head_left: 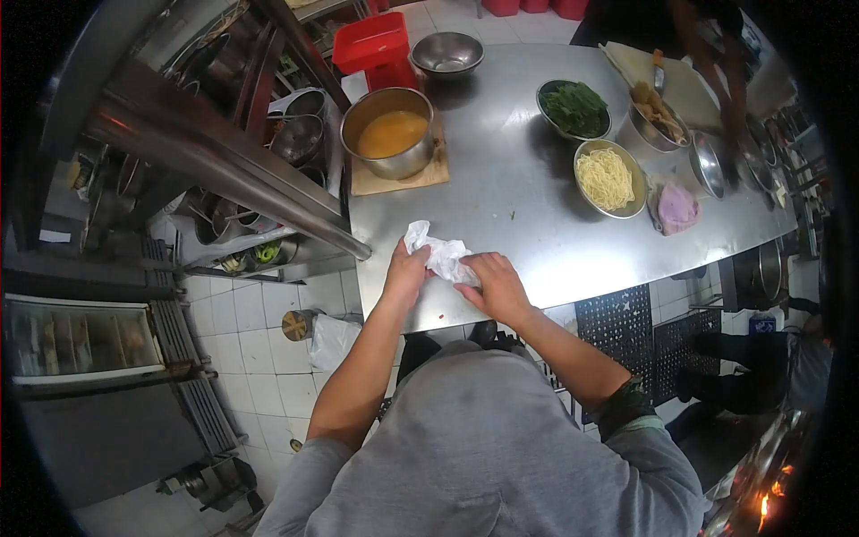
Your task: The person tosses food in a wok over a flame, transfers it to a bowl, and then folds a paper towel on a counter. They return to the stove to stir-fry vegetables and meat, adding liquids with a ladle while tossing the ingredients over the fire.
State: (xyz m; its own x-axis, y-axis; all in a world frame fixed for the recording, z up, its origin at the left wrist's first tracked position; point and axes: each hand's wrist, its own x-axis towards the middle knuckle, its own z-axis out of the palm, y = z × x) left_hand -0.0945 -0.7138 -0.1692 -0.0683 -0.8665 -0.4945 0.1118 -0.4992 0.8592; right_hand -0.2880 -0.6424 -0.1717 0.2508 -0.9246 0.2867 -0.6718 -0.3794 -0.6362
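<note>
Between both hands, over the near edge of the steel table point(501, 242), is a crumpled, thin white sheet point(438, 255), like tissue or thin plastic. My left hand point(407, 268) has its fingers closed on the left end, where a loose tuft sticks up. At the right end, my right hand point(497, 285) pinches the sheet with thumb and fingertips. Beyond my left hand, a steel pot point(413, 164) of orange-yellow liquid rests on a wooden board point(369, 182).
Bowls of noodles point(606, 178) and leafy greens point(575, 109) stand to the right, near a pink-purple bundle point(677, 209). A steel bowl point(447, 55) and red bin point(371, 45) are at the back. A metal post point(295, 215) crosses at left. Another person's arm point(734, 80) reaches in at far right.
</note>
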